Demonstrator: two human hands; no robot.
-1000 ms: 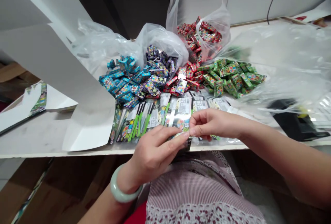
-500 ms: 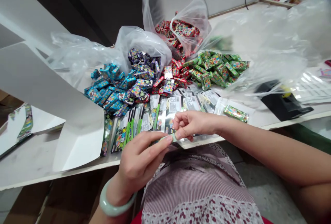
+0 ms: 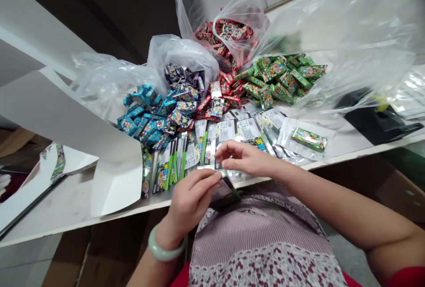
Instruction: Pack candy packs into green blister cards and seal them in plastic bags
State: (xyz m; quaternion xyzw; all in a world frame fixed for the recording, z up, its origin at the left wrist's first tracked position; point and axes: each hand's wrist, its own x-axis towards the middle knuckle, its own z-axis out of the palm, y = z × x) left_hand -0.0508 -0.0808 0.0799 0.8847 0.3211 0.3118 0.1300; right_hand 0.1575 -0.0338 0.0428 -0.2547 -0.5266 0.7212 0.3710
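Note:
My left hand [image 3: 192, 200] grips a small foil-backed packet [image 3: 226, 193] with a dark face, tilted down over my lap. My right hand [image 3: 244, 158] hovers just above the packet's upper edge, fingers curled and holding nothing I can see. Beyond my hands, a row of flat printed packets [image 3: 172, 167] overlaps on the table. To the right, a green packet [image 3: 309, 139] lies on a clear plastic sleeve [image 3: 299, 139]. A pale green bangle [image 3: 166, 249] circles my left wrist.
Loose heaps of blue [image 3: 142, 119], purple [image 3: 181, 88], red [image 3: 226, 30] and green [image 3: 282, 79] packets sit behind the row, among clear plastic bags. A white card flap [image 3: 113, 176] stands at left. A black object [image 3: 378, 123] sits at right, near the white table's front edge [image 3: 76, 223].
The packet has swung down and now sits in my left hand. My right hand's fingers have come away from it. The whole view has shifted slightly.

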